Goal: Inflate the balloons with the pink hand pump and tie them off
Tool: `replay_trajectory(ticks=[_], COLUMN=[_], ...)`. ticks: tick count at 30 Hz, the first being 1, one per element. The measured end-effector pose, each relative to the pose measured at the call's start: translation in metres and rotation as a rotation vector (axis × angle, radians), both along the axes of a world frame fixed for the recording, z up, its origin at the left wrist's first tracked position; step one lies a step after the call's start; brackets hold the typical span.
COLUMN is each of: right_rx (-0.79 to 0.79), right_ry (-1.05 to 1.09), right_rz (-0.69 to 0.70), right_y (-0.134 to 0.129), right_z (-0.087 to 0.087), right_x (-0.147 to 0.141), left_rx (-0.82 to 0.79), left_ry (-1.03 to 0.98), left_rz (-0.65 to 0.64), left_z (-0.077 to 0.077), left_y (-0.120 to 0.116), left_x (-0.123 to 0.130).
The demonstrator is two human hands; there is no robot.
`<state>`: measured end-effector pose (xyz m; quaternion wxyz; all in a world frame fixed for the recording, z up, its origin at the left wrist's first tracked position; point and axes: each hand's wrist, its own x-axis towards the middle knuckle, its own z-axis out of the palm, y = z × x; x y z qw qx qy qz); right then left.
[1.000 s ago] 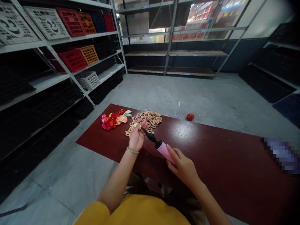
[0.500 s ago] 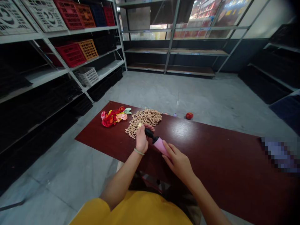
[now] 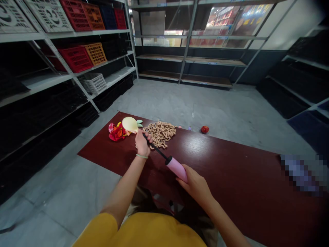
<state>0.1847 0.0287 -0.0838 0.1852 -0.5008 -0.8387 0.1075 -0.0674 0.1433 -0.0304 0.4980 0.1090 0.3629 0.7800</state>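
A pink and black hand pump (image 3: 177, 168) lies between my hands, its black rod drawn out. My right hand (image 3: 194, 183) is wrapped round the pink barrel. My left hand (image 3: 143, 143) grips the black end of the pump, where a partly inflated pale yellow balloon (image 3: 130, 125) sits at the tip. Just beyond my left hand is a heap of beige, twisted strands (image 3: 161, 133) on the dark red table (image 3: 221, 164). Behind the balloon lie crumpled red, yellow and pink pieces (image 3: 117, 132), partly hidden by it, with a pale green piece (image 3: 139, 122) beside them.
A red round object (image 3: 205, 129) is at the table's far edge. A pixelated bluish item (image 3: 300, 173) lies at the table's right end. Metal shelves with red, orange and white crates (image 3: 94, 83) stand at the left; more shelves (image 3: 208, 79) stand beyond the floor.
The pale yellow balloon has swelled from a small piece at the pump's tip. My left hand has moved left and forward, away from my right hand, and the black rod now shows between them.
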Motion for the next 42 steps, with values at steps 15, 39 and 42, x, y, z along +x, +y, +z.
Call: replay_trajectory(ticks=[15, 39, 42], right_rx=[0.033, -0.156, -0.188], right_ry=[-0.043, -0.042, 0.035], right_rz=[-0.105, -0.124, -0.101], right_y=[0.02, 0.001, -0.013], right_z=[0.017, 0.026, 0.02], right_x=[-0.034, -0.012, 0.004], left_rx=[-0.002, -0.091, -0.061], left_ry=[0.044, 0.051, 0.048], left_rz=[-0.102, -0.107, -0.074], left_z=[-0.019, -0.033, -0.019], left_y=[-0.019, -0.021, -0.01], left_x=[0.055, 0.063, 0.033])
